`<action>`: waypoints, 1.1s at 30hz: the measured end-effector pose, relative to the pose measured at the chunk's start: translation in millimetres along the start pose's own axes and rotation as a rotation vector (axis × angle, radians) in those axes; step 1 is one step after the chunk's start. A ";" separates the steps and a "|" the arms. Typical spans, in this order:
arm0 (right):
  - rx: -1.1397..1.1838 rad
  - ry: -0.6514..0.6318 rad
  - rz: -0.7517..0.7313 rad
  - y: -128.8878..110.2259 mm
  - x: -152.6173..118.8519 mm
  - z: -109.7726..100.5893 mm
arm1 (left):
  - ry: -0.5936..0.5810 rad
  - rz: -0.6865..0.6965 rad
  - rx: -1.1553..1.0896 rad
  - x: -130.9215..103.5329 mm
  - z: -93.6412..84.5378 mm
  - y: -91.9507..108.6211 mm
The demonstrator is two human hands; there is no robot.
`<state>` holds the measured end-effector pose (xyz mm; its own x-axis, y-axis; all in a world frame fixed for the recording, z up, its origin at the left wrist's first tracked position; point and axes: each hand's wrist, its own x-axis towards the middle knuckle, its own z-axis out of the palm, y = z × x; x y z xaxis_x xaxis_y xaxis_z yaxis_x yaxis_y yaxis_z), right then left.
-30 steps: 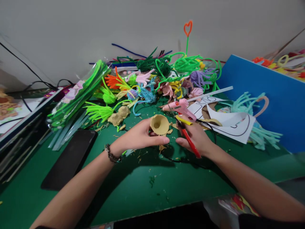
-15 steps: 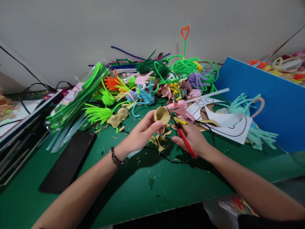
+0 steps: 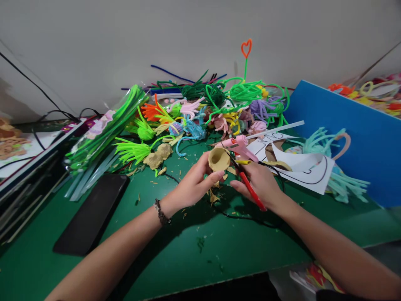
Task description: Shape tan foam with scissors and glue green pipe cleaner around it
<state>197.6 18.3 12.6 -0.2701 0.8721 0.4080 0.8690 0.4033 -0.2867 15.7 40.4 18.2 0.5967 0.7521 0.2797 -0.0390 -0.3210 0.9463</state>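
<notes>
Left hand point(image 3: 194, 184) grips tan cup point(image 3: 219, 161) over green table point(image 3: 175, 259); right hand point(image 3: 266, 184), apart, clasps red-and-yellow-handled tool point(image 3: 253, 191), contact unclear from here. Pink glue gun point(image 3: 239, 146) crowds close behind; scraps point(image 3: 213, 197) below; black phone point(image 3: 90, 215) well left.

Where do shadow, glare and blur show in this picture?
Head view: dark shadow on the green table below the left hand; head view: small glints on the clear plastic bag; head view: softness toward the left edge.
</notes>
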 end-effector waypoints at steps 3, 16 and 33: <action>-0.111 0.032 -0.025 1.0 0.3 -3.5 | 0.010 -0.003 0.193 -0.2 -1.3 0.9; -0.265 0.098 -0.015 -0.4 1.8 -9.5 | 0.006 0.023 0.409 -1.0 -3.7 2.3; -0.256 -0.014 0.011 0.4 1.3 -2.9 | -0.121 -0.101 0.455 -4.3 -3.5 4.4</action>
<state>198.8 18.8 15.6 -0.2642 0.8805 0.3935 0.9481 0.3120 -0.0615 10.2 37.8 21.8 0.6692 0.7290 0.1441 0.3624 -0.4894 0.7932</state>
